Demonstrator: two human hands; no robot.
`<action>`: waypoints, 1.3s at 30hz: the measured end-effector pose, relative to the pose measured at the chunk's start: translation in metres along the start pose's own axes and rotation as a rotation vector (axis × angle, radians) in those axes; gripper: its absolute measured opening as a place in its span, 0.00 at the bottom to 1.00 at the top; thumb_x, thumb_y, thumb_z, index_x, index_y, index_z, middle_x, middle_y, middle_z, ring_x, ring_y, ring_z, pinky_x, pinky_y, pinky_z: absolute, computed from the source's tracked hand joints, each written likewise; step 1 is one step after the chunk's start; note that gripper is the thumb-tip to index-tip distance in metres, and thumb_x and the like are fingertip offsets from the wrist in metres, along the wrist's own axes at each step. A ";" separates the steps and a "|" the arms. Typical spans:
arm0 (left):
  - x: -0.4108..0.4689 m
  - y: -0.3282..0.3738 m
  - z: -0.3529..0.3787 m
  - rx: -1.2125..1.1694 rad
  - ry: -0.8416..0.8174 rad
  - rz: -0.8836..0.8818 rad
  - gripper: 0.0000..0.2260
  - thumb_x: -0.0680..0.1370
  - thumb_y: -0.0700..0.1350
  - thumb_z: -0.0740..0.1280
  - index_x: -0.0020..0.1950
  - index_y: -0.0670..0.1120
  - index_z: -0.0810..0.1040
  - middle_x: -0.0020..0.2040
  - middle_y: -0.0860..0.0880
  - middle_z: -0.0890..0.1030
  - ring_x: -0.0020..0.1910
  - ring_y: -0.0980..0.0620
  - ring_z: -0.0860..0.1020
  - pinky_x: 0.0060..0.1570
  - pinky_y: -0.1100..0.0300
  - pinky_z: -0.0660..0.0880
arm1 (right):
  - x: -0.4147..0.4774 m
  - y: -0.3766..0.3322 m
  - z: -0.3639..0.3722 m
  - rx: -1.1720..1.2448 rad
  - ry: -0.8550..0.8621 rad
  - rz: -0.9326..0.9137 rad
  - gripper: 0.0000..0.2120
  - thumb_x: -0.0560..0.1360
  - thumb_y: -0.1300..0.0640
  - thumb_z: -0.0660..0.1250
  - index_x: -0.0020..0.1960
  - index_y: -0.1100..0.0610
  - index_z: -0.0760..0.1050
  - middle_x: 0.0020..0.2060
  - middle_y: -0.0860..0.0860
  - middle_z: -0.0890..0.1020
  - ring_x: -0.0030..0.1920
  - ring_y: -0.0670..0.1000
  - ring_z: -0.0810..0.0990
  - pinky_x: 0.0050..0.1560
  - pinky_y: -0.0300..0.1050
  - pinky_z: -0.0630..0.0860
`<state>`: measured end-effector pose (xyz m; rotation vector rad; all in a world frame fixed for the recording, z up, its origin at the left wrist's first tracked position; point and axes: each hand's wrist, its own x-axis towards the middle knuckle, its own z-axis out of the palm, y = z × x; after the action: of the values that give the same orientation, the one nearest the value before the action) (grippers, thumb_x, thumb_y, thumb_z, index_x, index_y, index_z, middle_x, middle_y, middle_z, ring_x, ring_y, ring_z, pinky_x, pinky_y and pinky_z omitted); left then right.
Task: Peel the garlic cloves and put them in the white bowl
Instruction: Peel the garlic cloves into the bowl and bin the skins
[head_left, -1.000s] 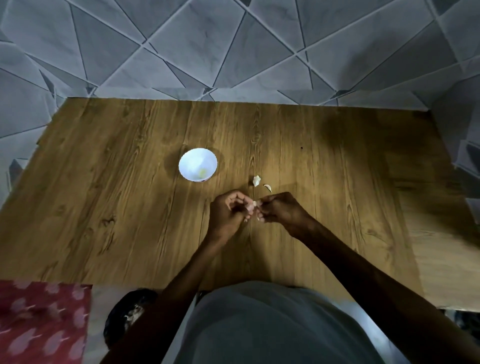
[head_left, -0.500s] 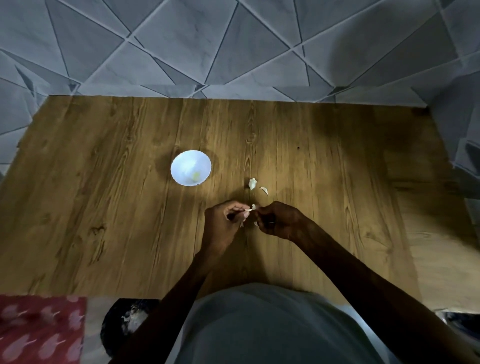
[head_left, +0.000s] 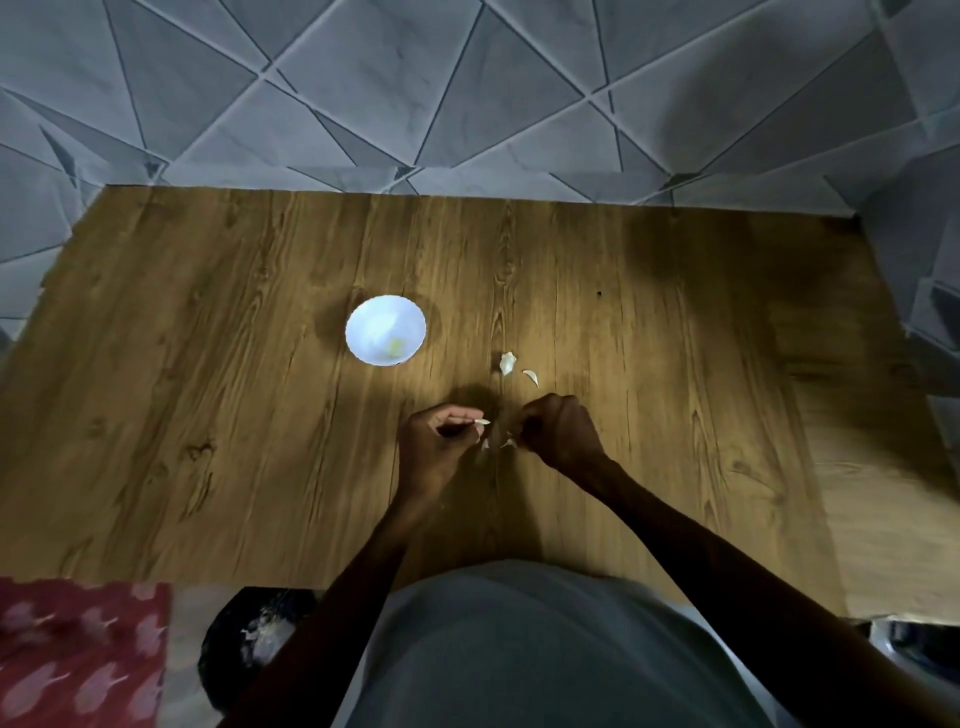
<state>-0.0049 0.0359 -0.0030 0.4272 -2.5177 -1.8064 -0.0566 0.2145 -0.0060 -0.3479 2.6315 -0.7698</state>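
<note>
A white bowl (head_left: 385, 330) stands on the wooden table (head_left: 208, 415) with one yellowish peeled clove (head_left: 396, 345) inside. Two pale garlic pieces (head_left: 507, 362) (head_left: 531, 377) lie on the wood to the right of the bowl, just beyond my hands. My left hand (head_left: 441, 441) pinches a garlic clove (head_left: 480, 422) between thumb and forefinger, and only its pale pointed tip shows. My right hand (head_left: 558, 431) is curled a little to the right of it, with a white scrap of garlic skin (head_left: 509, 443) at its fingertips. A small gap separates the two hands.
A grey tiled wall (head_left: 467, 93) runs along the table's far edge and right side. A red patterned cloth (head_left: 78, 660) and a dark round object (head_left: 260, 639) lie below the table's near left edge. A paler wooden surface (head_left: 883, 493) adjoins on the right.
My hands were joined on the clove and have drawn slightly apart, the right pulling skin away. The view has shifted a little; the bowl and loose pieces stay put.
</note>
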 end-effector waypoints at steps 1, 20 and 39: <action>0.001 -0.004 0.000 0.014 -0.006 -0.010 0.07 0.71 0.36 0.75 0.47 0.44 0.86 0.42 0.54 0.86 0.43 0.60 0.83 0.45 0.68 0.77 | 0.000 0.001 0.000 -0.014 0.000 -0.010 0.07 0.77 0.63 0.67 0.46 0.55 0.83 0.41 0.49 0.85 0.38 0.47 0.84 0.41 0.43 0.82; 0.046 -0.031 -0.009 0.275 0.123 0.050 0.10 0.70 0.34 0.73 0.48 0.45 0.84 0.45 0.51 0.84 0.45 0.54 0.82 0.50 0.62 0.78 | -0.003 -0.002 0.042 -0.368 0.058 -0.629 0.13 0.72 0.61 0.73 0.56 0.57 0.82 0.56 0.53 0.81 0.58 0.54 0.79 0.52 0.47 0.79; -0.002 -0.026 -0.012 0.025 0.062 -0.143 0.08 0.75 0.37 0.68 0.49 0.49 0.83 0.46 0.56 0.83 0.47 0.60 0.81 0.51 0.65 0.76 | -0.028 0.029 0.027 -0.401 0.125 -0.675 0.12 0.78 0.60 0.62 0.54 0.61 0.82 0.52 0.58 0.83 0.51 0.58 0.82 0.47 0.52 0.82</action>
<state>0.0044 0.0171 -0.0232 0.6701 -2.5304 -1.7776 -0.0235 0.2354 -0.0351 -1.3842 2.7816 -0.4362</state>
